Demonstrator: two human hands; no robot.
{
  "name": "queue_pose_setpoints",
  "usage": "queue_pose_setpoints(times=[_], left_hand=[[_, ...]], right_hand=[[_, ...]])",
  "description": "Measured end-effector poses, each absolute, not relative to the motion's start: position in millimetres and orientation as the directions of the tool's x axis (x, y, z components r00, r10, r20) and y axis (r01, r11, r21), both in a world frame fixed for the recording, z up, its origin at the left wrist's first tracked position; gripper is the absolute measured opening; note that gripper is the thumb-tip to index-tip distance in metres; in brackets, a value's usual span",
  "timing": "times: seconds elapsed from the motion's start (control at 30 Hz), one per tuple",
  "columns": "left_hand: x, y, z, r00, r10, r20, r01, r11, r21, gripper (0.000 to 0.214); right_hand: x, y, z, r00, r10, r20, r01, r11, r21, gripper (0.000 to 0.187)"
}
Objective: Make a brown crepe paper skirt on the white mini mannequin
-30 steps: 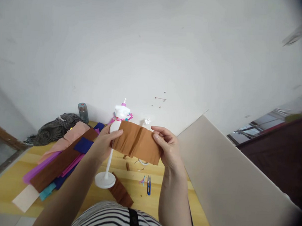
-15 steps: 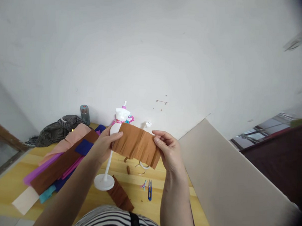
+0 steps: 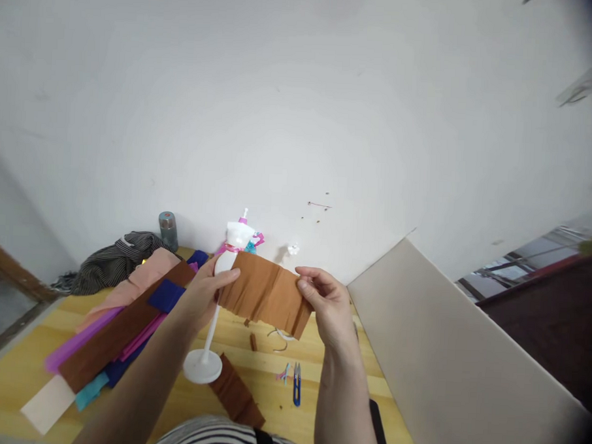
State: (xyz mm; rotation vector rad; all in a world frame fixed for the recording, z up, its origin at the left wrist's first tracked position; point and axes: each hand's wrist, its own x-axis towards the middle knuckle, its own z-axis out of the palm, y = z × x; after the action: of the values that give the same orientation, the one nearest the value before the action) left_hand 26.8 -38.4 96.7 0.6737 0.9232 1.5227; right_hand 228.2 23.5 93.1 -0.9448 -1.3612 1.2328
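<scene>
Both hands hold a pleated strip of brown crepe paper (image 3: 266,293) stretched between them, above a wooden table (image 3: 14,380). My left hand (image 3: 205,290) pinches its left end against the waist of a small white mannequin (image 3: 225,261) on a thin pole with a round base (image 3: 202,366). My right hand (image 3: 324,300) pinches the strip's right end between thumb and fingers. The mannequin wears white paper tied with a pink ribbon.
Sheets of crepe paper in brown, purple, pink, blue and peach (image 3: 115,322) lie fanned at the left. A striped cloth (image 3: 112,263) and a grey bottle (image 3: 168,229) sit by the wall. Blue snips (image 3: 297,383), brown scraps (image 3: 234,393) and a leaning beige board (image 3: 446,366) are near.
The brown strip has narrowed slightly as my right hand drew closer to the left. The camera tilted up a little, so everything sits lower in view.
</scene>
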Motion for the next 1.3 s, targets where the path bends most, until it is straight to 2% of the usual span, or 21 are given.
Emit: queue_pose_setpoints(times=[0.2,0.37,0.43,0.53,0.7,0.93,1.03,1.13,1.23,1.3], left_hand=[[27,-40,96,-0.164,0.983,-0.080,-0.497,-0.012,0.868,0.046],[31,-42,96,-0.143,0.988,-0.063,-0.490,-0.015,0.871,0.046],[33,-42,95,-0.117,0.991,-0.068,-0.517,-0.002,0.856,0.047],[37,-41,93,-0.099,0.992,-0.078,-0.543,0.012,0.840,0.051],[41,-41,94,-0.060,0.995,-0.074,-0.567,0.027,0.823,0.052],[41,-40,90,-0.089,0.995,-0.051,-0.546,-0.006,0.838,0.040],[40,-37,86,-0.116,0.992,-0.059,-0.522,-0.011,0.853,0.036],[39,-34,82,-0.132,0.988,-0.080,-0.531,-0.002,0.847,0.035],[40,-31,81,-0.125,0.988,-0.096,-0.578,0.006,0.816,0.039],[40,-31,82,-0.127,0.985,-0.116,-0.582,0.021,0.813,0.042]], right_hand=[[228,28,88,-0.184,0.963,0.196,0.038,0.206,-0.978,0.025],[219,27,88,-0.156,0.927,0.341,0.142,0.362,-0.921,0.024],[212,24,86,-0.215,0.925,0.314,0.080,0.337,-0.938,0.025],[200,18,77,-0.295,0.936,0.193,-0.048,0.187,-0.981,0.036],[191,15,66,-0.281,0.956,0.083,-0.179,0.032,-0.983,0.056],[200,12,77,-0.247,0.965,0.092,-0.257,0.026,-0.966,0.047],[209,8,78,-0.268,0.953,0.141,-0.245,0.075,-0.967,0.043],[215,6,72,-0.290,0.925,0.248,-0.201,0.194,-0.960,0.040],[217,6,64,-0.324,0.890,0.322,-0.125,0.297,-0.947,0.038],[217,7,61,-0.281,0.890,0.359,-0.042,0.362,-0.931,0.034]])
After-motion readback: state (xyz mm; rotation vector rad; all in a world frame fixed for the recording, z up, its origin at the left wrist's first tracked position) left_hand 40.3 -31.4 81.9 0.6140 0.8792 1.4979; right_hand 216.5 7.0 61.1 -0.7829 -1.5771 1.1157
